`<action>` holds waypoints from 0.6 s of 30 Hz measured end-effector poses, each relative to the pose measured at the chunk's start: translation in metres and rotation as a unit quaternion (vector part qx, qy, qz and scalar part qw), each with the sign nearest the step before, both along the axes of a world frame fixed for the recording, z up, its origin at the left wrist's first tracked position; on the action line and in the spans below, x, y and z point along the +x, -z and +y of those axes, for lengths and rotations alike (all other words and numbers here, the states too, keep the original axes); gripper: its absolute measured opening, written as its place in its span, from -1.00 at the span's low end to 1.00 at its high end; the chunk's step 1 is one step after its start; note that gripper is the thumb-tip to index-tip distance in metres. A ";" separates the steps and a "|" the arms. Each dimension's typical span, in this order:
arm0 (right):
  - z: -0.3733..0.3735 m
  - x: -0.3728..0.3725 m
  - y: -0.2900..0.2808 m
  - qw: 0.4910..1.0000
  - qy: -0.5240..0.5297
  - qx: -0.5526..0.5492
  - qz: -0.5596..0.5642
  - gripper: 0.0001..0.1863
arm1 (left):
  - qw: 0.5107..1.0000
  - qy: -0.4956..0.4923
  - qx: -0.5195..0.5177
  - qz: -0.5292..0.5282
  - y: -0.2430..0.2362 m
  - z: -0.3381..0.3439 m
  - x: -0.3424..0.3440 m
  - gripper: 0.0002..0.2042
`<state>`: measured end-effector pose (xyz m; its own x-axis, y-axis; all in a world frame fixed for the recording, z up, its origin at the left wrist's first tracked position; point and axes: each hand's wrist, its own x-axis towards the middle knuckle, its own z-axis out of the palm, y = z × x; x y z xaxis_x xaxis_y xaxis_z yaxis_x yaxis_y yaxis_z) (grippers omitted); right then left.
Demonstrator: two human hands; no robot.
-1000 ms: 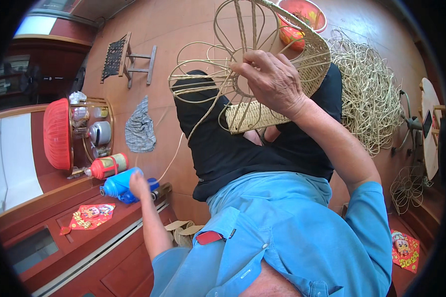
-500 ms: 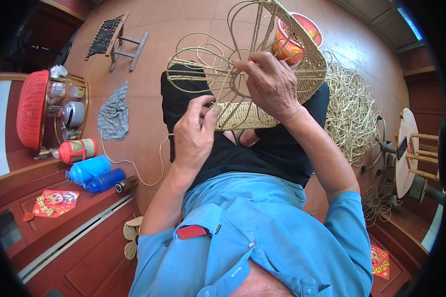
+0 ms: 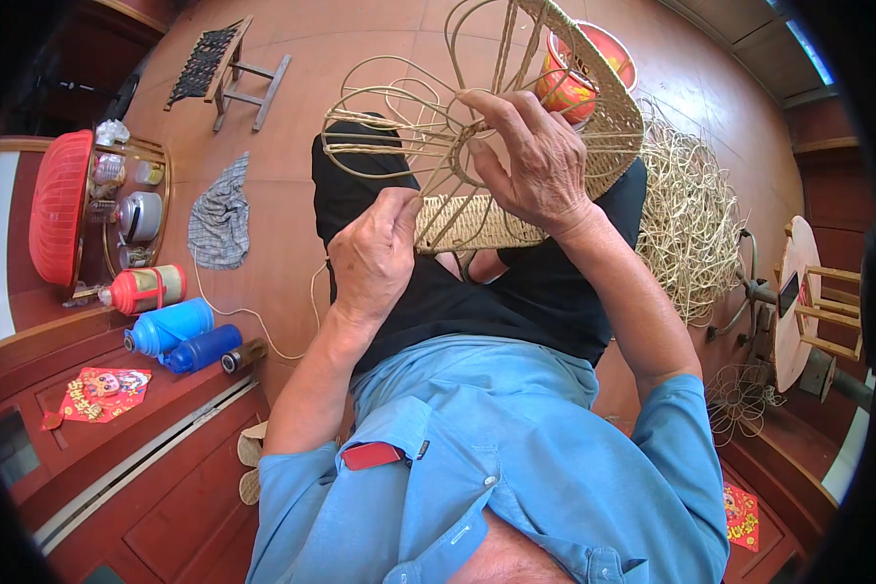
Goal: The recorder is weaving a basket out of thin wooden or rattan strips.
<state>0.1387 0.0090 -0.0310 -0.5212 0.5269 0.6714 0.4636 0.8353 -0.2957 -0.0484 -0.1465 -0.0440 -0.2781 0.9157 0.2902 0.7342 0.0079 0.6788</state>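
A half-woven basket [image 3: 485, 222] lies across my knees, with braided straw walls and thin looped wires meeting at a round hub. My left hand [image 3: 375, 255] is closed in a pinch on the end of a straw cord [image 3: 435, 170], at the basket's near left corner. The cord runs up toward the hub. My right hand [image 3: 535, 161] is over the hub, index finger and thumb apart, the fingertips among the wires. Its other fingers are bent and partly hidden.
Right of my legs lies a big heap of loose straw cord [image 3: 691, 214]. A red bowl [image 3: 608, 54] stands behind the basket. At left are a woven-seat stool [image 3: 209, 63], a checked cloth [image 3: 221, 214] and several flasks [image 3: 170, 326]. A round wooden stool [image 3: 793, 302] lies tipped at right.
My right thumb and index finger have spread apart over the hub. The left hand has tightened into a pinch and moved slightly, pulling the cord straight.
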 end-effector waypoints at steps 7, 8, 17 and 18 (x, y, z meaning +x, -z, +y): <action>-0.002 -0.012 0.004 0.999 0.053 -0.010 0.007 -0.43 | 1.000 -0.006 -0.004 0.014 -0.007 0.008 -0.013 -0.89; -0.003 -0.013 0.004 0.998 0.054 -0.011 0.009 -0.43 | 0.999 -0.016 0.017 0.038 -0.012 0.011 -0.017 -0.89; -0.002 -0.019 0.008 0.996 0.087 0.013 0.007 -0.39 | 0.977 -0.056 0.121 0.166 -0.027 0.049 -0.041 -0.89; -0.002 -0.018 0.008 0.996 0.089 0.016 0.008 -0.39 | 0.977 -0.054 0.121 0.167 -0.027 0.049 -0.042 -0.89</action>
<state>0.1206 0.0068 -0.0391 -0.4112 0.5874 0.6970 0.6004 0.7499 -0.2778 -0.0900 -0.0971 -0.0172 -0.2217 0.7801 0.5851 0.9188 -0.0339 0.3933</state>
